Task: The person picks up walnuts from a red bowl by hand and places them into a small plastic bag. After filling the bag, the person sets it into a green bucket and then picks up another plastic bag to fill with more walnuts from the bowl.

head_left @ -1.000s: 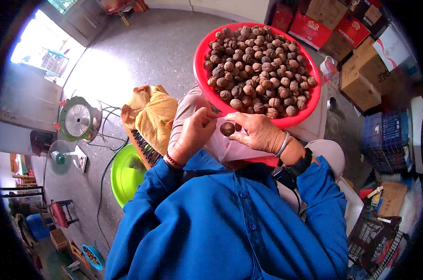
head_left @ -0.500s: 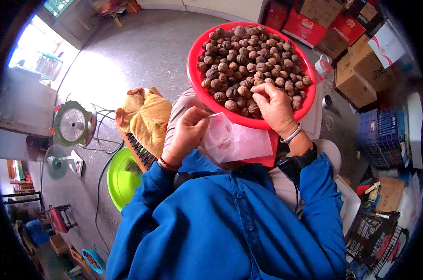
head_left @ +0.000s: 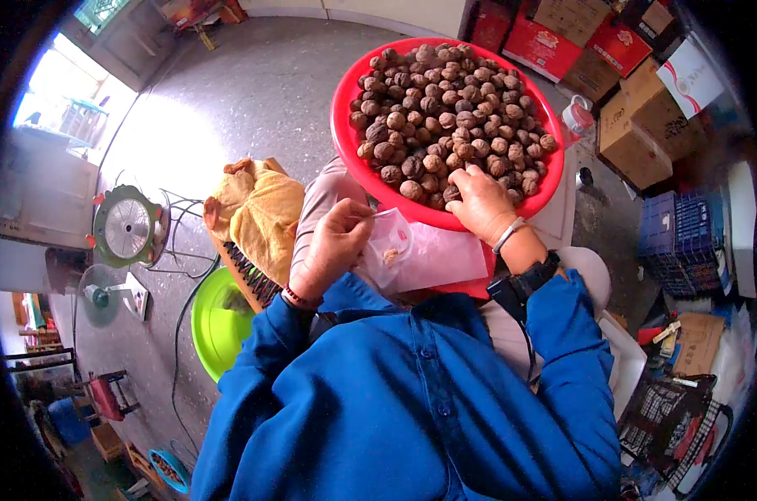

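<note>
A large red basin (head_left: 342, 142) is heaped with brown walnuts (head_left: 433, 104) in front of me. My right hand (head_left: 484, 203) reaches over the basin's near rim, its thumb and fingers curled around a walnut (head_left: 452, 194) at the edge of the heap. Below and to the left, my left hand (head_left: 338, 240) pinches the top edge of a small clear plastic bag (head_left: 388, 238). Something small and tan shows in or through the bag. A translucent pinkish plastic sheet or bag (head_left: 445, 257) lies under it across my lap.
At my left, a yellow cloth (head_left: 264, 209) lies over a wooden frame with dark coils, beside a lime-green basin (head_left: 207, 326). A fan (head_left: 129, 224) and cables are on the floor. Cardboard boxes (head_left: 637, 134) and a blue crate (head_left: 681, 242) stand at right.
My right hand has lowered from above the walnuts to the near edge of the heap, its fingers now around a walnut. The small bag in my left hand hangs more open to view.
</note>
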A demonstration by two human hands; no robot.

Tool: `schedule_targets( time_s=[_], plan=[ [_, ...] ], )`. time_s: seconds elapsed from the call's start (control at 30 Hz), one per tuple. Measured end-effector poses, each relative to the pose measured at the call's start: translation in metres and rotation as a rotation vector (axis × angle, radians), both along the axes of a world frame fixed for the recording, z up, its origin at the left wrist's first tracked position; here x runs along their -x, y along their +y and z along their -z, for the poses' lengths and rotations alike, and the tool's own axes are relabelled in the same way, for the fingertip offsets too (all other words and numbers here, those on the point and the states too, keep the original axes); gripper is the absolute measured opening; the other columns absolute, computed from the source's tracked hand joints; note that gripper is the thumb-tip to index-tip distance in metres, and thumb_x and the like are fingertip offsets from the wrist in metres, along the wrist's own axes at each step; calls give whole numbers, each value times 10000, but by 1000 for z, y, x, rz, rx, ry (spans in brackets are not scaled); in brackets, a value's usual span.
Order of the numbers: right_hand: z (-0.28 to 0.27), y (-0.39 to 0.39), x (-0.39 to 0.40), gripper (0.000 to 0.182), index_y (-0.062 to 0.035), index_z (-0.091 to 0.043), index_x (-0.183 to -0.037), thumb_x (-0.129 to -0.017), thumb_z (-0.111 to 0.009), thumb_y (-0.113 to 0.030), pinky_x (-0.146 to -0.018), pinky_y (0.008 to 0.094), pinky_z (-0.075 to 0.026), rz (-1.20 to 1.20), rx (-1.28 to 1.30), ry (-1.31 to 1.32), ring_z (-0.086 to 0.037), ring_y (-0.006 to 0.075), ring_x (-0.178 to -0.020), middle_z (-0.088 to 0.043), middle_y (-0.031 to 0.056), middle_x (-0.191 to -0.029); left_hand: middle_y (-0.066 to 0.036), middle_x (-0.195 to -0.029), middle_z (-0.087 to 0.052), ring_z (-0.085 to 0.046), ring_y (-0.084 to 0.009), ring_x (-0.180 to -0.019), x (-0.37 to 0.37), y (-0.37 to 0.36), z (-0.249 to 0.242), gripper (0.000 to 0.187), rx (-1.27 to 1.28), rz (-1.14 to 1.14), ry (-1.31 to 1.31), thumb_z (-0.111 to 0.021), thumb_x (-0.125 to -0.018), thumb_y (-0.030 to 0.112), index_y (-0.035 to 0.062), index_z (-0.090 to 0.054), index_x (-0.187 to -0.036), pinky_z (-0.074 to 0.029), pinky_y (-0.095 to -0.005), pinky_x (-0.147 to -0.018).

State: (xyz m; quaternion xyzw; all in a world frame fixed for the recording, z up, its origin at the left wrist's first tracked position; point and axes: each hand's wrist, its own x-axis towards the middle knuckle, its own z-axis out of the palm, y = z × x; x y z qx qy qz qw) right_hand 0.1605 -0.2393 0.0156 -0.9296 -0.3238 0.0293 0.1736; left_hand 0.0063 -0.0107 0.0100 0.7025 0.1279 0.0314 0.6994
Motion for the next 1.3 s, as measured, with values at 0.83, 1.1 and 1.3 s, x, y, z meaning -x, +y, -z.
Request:
schedule_targets(
  time_s=[0.83, 1.1, 1.3],
  plan=[
    [-36, 22, 27, 305, -50, -674, -1012, -837, -803, -265, -671, 300, -518, -253, -642, 373, -607, 154, -719, -631, 58, -829, -13, -857, -660, -573, -50, -721, -7, -1, 14, 89, -37, 37, -33, -597, -960, 64, 27, -587, -1040, -447, -205, -573],
    [-10, 18, 2, 167, -48, -645, -977, -832, -729, -51, -685, 304, -525, -92, -478, 186, -630, 185, -758, -620, 77, -881, -22, -895, -675, -605, -88, -792, -7, 4, 10, 113, -91, 45, 188, -617, -955, 108, 34, -627, -1040, -493, -234, -674],
    [-1, 25, 0, 284, -125, -651, -1086, -808, -711, -120, -821, 445, -545, -247, -285, 7, -633, 377, -940, -620, 134, -1070, -3, -883, -659, -574, -64, -763, -7, 5, 29, 89, -60, 35, 14, -617, -950, 88, 37, -621, -1023, -465, -222, -632]
  ],
)
